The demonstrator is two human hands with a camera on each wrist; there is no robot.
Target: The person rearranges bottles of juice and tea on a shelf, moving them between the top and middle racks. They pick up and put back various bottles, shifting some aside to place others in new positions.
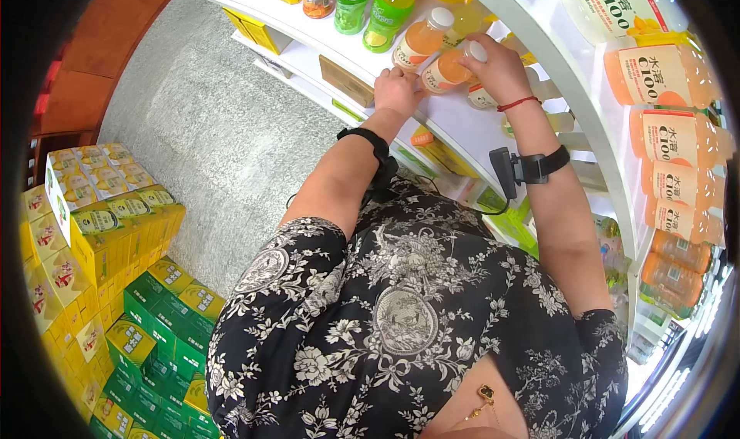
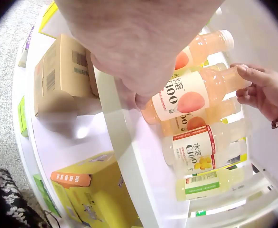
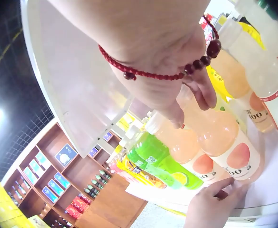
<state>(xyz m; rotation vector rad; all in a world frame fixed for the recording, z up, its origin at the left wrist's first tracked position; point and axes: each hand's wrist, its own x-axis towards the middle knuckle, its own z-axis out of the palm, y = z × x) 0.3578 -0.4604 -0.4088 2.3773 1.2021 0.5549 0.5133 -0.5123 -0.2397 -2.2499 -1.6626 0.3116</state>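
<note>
A peach-coloured juice bottle with a white cap and a C100 label stands tilted at the front of the white shelf. My right hand grips it at the neck, just below the cap. Low down, my left hand holds the base with bent fingers, seen at the label's lower edge in the right wrist view. Behind it in the left wrist view is another peach bottle. A pale bottle with a red-edged label stands on the other side.
Green bottles continue the row on the left. A curved white shelf edge rises beside my right arm, with more C100 bottles beyond it. On the lower shelf sit a brown carton and a yellow box. Stacked boxes stand on the floor.
</note>
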